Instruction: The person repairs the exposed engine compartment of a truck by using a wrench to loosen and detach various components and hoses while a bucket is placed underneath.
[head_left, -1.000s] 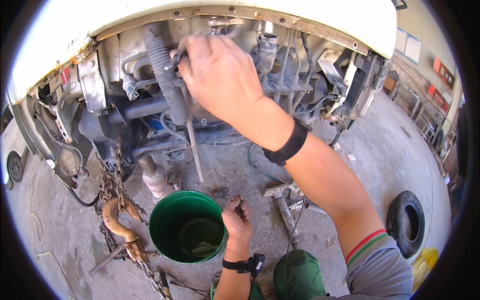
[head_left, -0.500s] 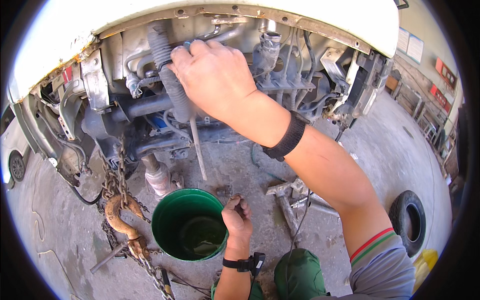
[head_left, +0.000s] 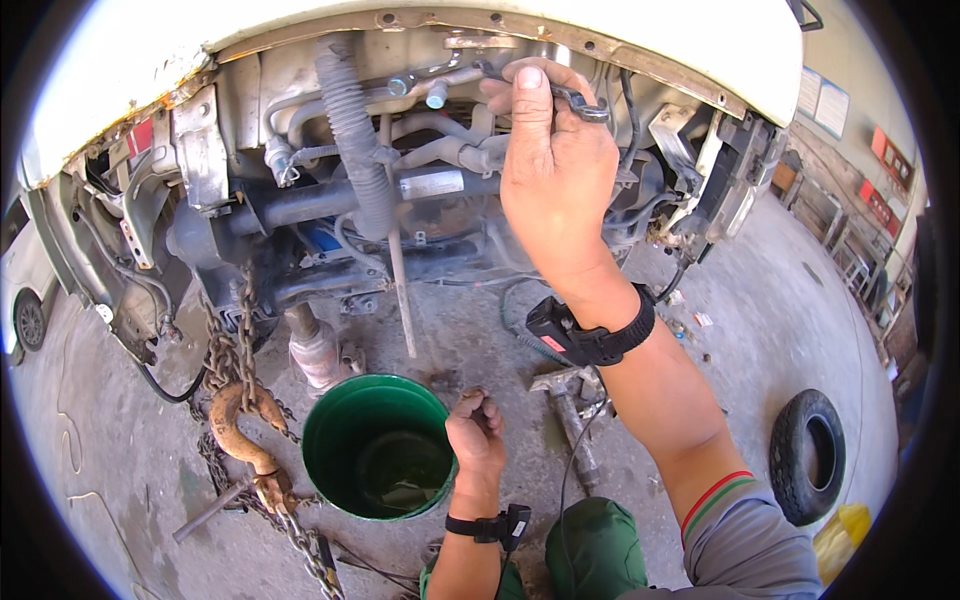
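Note:
My right hand (head_left: 560, 165) is raised in front of the vehicle's exposed front end, its fingers closed around what looks like a dark metal wrench (head_left: 592, 110). To its left, two pipe ends with blue tips (head_left: 437, 96) stick out below the body edge. A grey corrugated hose (head_left: 352, 140) hangs beside them. Lower down, my left hand (head_left: 474, 432) is at the right side of a green bucket (head_left: 318, 425) with some liquid in it. Its fingers are curled together, and whatever they may hold is hidden.
An orange hook (head_left: 230, 425) on heavy chains lies left of the bucket, near a jack-like metal cylinder (head_left: 315, 350). A thin rod (head_left: 402, 290) hangs above the bucket. Metal parts (head_left: 572, 420) lie on the floor, and a tyre (head_left: 808, 455) is at the right.
My right hand has come away from the corrugated hose and moved right, turning so the wrench shows. The blue-tipped pipe ends are now uncovered. My left hand has stayed put.

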